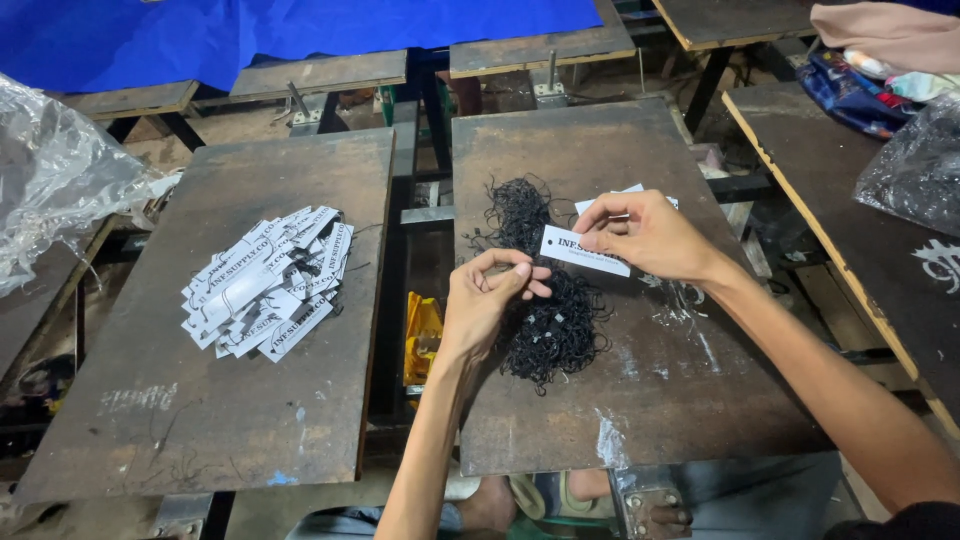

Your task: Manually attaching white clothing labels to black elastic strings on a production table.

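Note:
My right hand (650, 235) pinches a white printed paper tag (575, 250) above the right dark board (690, 400). My left hand (490, 295) is close beside it, fingertips pinched together on a thin black string at the tag's left end. Under both hands lies a tangled heap of black looped strings (550, 320). More white tags (600, 203) peek out behind my right hand. A fanned stack of finished white tags (268, 283) rests on the left dark board (230, 420).
Crumpled clear plastic (50, 180) lies at the far left. A yellow object (422, 335) sits in the gap between the boards. A dark plastic bag (915, 165) and folded cloth (880, 35) are on a table at right. Blue tarp (250, 35) hangs behind.

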